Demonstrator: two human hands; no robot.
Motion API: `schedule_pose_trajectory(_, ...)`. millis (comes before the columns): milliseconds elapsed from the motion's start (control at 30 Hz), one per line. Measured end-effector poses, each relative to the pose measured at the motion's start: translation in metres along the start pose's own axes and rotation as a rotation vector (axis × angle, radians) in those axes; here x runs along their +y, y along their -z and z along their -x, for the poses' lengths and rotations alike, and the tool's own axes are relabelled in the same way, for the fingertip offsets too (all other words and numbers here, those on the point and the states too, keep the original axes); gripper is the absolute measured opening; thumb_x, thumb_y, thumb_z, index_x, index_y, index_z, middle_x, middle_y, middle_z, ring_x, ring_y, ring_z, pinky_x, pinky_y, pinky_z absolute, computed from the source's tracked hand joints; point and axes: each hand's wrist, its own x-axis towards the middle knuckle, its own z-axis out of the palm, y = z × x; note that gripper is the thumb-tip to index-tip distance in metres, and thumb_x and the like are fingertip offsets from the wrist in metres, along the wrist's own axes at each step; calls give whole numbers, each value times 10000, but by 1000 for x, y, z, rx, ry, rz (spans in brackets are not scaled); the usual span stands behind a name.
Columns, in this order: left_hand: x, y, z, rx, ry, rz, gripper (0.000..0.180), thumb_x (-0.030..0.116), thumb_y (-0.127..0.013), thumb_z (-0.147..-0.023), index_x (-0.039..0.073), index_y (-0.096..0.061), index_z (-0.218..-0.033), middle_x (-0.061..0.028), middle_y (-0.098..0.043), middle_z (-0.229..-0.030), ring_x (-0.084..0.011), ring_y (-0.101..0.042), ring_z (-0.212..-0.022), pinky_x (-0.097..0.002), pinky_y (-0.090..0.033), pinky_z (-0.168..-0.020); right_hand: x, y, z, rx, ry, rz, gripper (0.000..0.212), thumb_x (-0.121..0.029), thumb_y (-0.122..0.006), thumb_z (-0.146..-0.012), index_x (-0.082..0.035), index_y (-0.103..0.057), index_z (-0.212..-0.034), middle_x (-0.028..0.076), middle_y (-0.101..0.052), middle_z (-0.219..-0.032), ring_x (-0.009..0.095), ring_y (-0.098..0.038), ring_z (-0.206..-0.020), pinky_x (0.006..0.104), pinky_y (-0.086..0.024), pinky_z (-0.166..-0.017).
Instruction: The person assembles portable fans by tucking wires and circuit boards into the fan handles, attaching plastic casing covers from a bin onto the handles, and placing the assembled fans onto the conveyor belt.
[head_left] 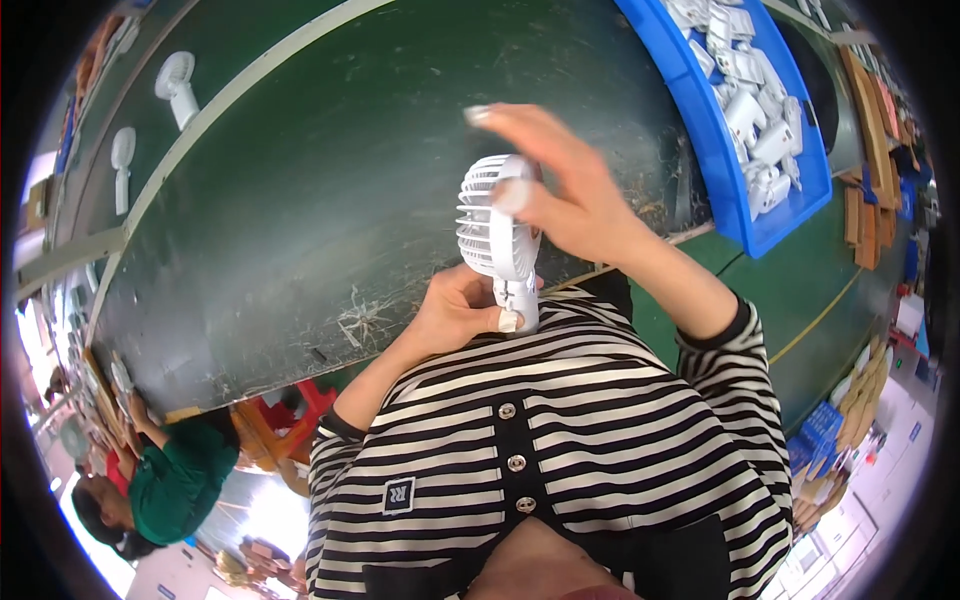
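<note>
A white handheld fan (482, 235) stands upright close against my striped top, at the near edge of the dark green worktable (300, 220). My left hand (455, 312) is wrapped around its handle, thumb across the front. The round slatted cage at the top faces left. My right hand (575, 185) is raised over the cage with its fingers stretched out and apart. Its thumb overlaps the cage rim; whether it touches I cannot tell.
To the right, a blue plastic bin (785, 228) holds several white plastic parts. Beyond a pale rail (225, 88) at the far left lie two more white fans (180, 90). A person in a green top (185, 475) works at the lower left, near a red stool (312, 405).
</note>
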Motion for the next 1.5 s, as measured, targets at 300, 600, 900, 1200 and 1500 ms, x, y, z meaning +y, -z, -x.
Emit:
schedule_pose_trajectory(300,-6,1,1,-42,-40,17,473,71,-716,-725,-7,-516,-1148,-99,-586,-1083,-186,-551,-1004,-337,-428,-906,6,-17,1,225,150,-146,288,-120,-392,-846,97,-556,-751,182,-580,-685,237,-562,-588,290,-435,-514)
schedule_pose_trajectory(600,-3,3,-5,17,-58,32,587,104,-717,-729,-17,-425,-1223,-129,-585,-1078,-205,-563,-1000,-357,-442,-896,10,-16,8,276,31,-80,320,-195,-381,-880,80,-545,-888,162,-581,-791,237,-579,-698,291,-453,-610)
schedule_pose_trajectory(900,26,20,-32,215,-126,316,521,94,-642,-775,7,-422,-1240,-115,-580,-1049,-216,-594,-919,-348,-512,-774,-15,-25,29,-35,-328,289,600,-295,-681,-673,0,-463,-1148,132,-554,-898,274,-588,-736,364,-479,-639)
schedule_pose_trajectory(1200,23,30,-31,328,-172,376,465,284,-514,-887,26,-400,-1255,-97,-523,-1135,-215,-535,-1013,-367,-468,-799,-21,-44,25,-171,-359,479,553,-250,-666,-673,-3,-472,-1128,158,-589,-879,318,-594,-742,416,-478,-608)
schedule_pose_trajectory(1500,29,34,-17,517,-179,390,400,288,-403,-918,-51,-432,-1129,-177,-551,-1094,-287,-572,-973,-421,-487,-805,-9,-35,21,-102,-273,585,538,-226,-683,-615,18,-517,-1065,167,-604,-933,316,-588,-826,380,-481,-715)
